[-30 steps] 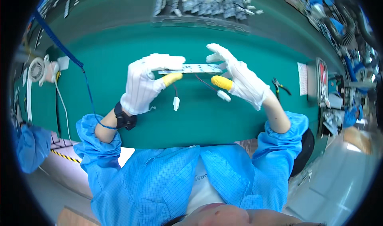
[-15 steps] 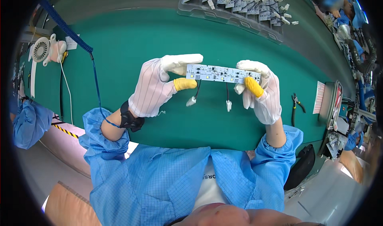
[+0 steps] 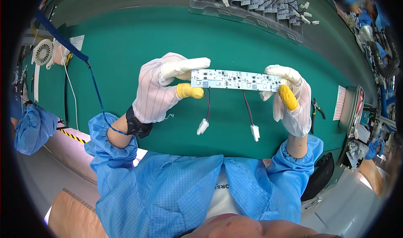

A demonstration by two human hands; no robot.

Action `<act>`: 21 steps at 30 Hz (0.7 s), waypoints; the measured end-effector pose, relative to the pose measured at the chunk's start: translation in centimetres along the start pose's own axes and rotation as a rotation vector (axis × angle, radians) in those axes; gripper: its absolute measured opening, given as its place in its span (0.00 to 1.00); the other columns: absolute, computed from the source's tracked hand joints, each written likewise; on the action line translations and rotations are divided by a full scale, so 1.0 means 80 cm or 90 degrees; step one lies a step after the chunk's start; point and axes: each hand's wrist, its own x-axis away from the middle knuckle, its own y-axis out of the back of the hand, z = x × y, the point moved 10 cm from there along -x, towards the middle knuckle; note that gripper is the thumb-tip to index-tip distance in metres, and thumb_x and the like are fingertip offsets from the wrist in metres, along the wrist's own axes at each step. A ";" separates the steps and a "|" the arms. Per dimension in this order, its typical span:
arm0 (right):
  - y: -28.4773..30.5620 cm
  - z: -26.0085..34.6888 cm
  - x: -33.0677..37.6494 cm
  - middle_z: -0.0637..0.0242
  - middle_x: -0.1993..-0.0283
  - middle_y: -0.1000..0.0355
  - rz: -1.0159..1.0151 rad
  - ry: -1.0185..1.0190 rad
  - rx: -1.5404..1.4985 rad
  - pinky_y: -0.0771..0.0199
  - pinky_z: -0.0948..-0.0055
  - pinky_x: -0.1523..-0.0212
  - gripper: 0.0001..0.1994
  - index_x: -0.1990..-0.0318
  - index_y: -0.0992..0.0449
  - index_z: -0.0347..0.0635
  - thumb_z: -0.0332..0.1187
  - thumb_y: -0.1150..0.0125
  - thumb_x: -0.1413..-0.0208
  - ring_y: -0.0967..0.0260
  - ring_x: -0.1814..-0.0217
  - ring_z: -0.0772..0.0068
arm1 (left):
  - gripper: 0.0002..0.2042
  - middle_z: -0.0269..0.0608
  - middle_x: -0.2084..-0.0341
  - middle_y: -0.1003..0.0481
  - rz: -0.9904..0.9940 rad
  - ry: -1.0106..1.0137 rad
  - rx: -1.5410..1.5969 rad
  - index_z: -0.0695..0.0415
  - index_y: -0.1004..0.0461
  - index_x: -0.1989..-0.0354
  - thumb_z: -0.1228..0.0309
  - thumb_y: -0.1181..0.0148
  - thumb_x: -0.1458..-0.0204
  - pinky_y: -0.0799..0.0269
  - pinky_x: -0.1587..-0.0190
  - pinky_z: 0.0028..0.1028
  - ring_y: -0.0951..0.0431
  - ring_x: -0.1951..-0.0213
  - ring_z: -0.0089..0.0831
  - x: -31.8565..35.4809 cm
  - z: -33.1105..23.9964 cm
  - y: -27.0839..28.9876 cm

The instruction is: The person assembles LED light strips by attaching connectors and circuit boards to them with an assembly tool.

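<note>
A long white circuit board (image 3: pixel 236 80), dotted with small square LEDs and black components, is held level over the green mat. My left hand (image 3: pixel 161 87), in a striped white glove with a yellow thumb cot, pinches its left end. At the other end, my right hand (image 3: pixel 294 95), gloved the same way, grips the board between yellow-covered thumb and fingers. Two short dark wires hang from the board's near edge, ending in a white connector (image 3: pixel 202 126) on the left and another white connector (image 3: pixel 255 132) on the right. A blue coiled cord (image 3: pixel 63 37) runs to the black wrist strap (image 3: pixel 137 124) on my left wrist.
A clear plastic tray (image 3: pixel 247 19) full of similar boards with wires stands at the far side. Pliers (image 3: pixel 317 110) lie at the right, near a metal-rimmed box (image 3: pixel 351 108). A small white fan (image 3: pixel 47 52) stands at the left. Green mat (image 3: pixel 126 36) covers the table.
My right hand has shifted to the right and the board looks larger, its right end further right. The connectors hang lower, with more wire showing.
</note>
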 end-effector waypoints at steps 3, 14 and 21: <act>0.000 0.006 0.003 0.56 0.68 0.26 -0.016 0.026 0.023 0.43 0.89 0.87 0.19 0.49 0.33 0.30 0.32 0.41 0.45 0.34 0.82 0.82 | 0.25 0.43 0.64 0.25 -0.039 -0.008 0.066 0.65 0.26 0.56 0.59 0.32 0.59 0.30 0.59 0.25 0.26 0.63 0.30 -0.002 0.001 0.004; -0.004 0.016 0.006 0.53 0.68 0.27 -0.009 0.025 0.011 0.42 0.90 0.87 0.22 0.51 0.33 0.28 0.36 0.38 0.48 0.36 0.83 0.83 | 0.22 0.42 0.67 0.24 -0.103 -0.019 0.007 0.62 0.25 0.56 0.59 0.37 0.56 0.30 0.62 0.24 0.25 0.67 0.30 -0.003 0.003 0.008; -0.013 0.023 0.004 0.53 0.67 0.26 0.063 0.113 0.034 0.43 0.90 0.87 0.25 0.49 0.34 0.29 0.40 0.39 0.47 0.31 0.79 0.81 | 0.26 0.41 0.63 0.25 -0.063 0.071 -0.029 0.63 0.27 0.53 0.53 0.39 0.54 0.32 0.59 0.23 0.25 0.63 0.25 -0.011 0.014 0.005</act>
